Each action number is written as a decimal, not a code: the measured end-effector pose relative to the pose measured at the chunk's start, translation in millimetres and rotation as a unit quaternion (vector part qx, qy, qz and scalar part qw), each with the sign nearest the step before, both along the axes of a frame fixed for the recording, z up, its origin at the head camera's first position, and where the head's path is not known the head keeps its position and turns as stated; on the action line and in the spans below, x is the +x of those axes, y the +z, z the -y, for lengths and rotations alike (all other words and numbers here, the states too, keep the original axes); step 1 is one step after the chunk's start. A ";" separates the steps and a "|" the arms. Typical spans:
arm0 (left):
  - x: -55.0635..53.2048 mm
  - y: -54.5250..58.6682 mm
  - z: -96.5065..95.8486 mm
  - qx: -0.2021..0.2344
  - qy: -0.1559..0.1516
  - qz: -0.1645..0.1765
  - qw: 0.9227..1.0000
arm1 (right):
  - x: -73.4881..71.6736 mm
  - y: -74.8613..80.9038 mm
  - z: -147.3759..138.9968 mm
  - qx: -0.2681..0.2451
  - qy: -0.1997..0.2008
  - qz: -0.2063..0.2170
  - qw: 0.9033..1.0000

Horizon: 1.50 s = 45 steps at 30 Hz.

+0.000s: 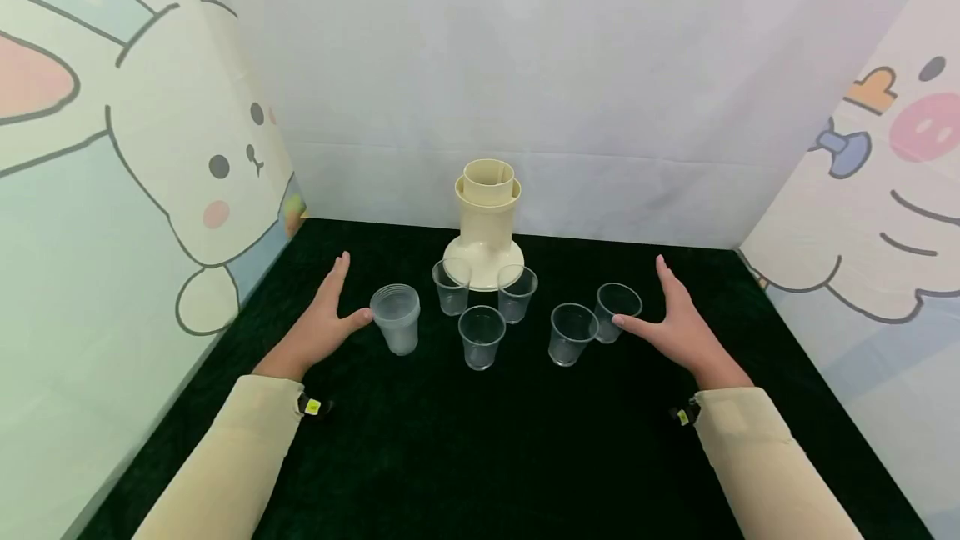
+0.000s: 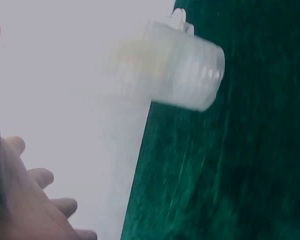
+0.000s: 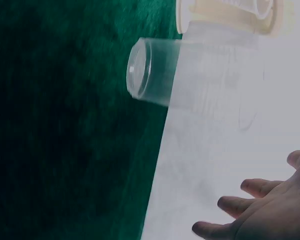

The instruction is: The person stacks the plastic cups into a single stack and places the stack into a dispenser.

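In the head view my left hand (image 1: 318, 333) is held out with straight fingers, thumb pointing at a stack of clear plastic cups (image 1: 396, 319). My right hand (image 1: 678, 327) is spread likewise, its thumb overlapping the rim of a single clear cup (image 1: 617, 312). Another single cup (image 1: 572, 334) stands just left of that one. Neither hand holds anything. The left wrist view shows the nested cups (image 2: 197, 70) apart from the left fingers (image 2: 65, 206). In the right wrist view, a clear cup (image 3: 155, 70) stands away from the right fingers (image 3: 235, 205).
A cream cup dispenser (image 1: 486, 227) with a round base stands at the back middle. Before it stand three clear cups, the nearest one (image 1: 482, 338) in front. Dark green cloth (image 1: 480, 448) covers the table, with a white curtain (image 1: 600, 65) behind and cartoon-printed panels on both sides.
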State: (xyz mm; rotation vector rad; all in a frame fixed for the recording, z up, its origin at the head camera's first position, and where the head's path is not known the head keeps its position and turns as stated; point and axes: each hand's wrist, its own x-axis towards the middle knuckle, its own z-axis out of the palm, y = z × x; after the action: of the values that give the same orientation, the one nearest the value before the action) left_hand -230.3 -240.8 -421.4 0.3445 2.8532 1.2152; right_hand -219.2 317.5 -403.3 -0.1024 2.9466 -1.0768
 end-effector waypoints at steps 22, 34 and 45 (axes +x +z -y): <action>-8.2 -18.8 -30.9 0.166 -0.011 0.002 0.986 | -10.5 -20.9 11.5 -0.109 0.024 -0.010 0.994; -7.9 -17.3 -39.4 0.184 0.004 0.007 0.983 | -14.4 -26.9 13.7 -0.115 0.025 0.004 0.993; -7.5 -20.4 -40.8 0.172 0.004 0.022 0.985 | -16.3 -29.4 14.4 -0.118 0.015 0.005 0.993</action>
State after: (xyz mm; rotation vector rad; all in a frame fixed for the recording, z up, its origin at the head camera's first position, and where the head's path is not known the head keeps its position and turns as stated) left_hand -237.8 -200.0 -441.7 0.3077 2.6017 1.6964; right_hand -235.5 303.1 -432.7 -0.1402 2.7878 -1.4117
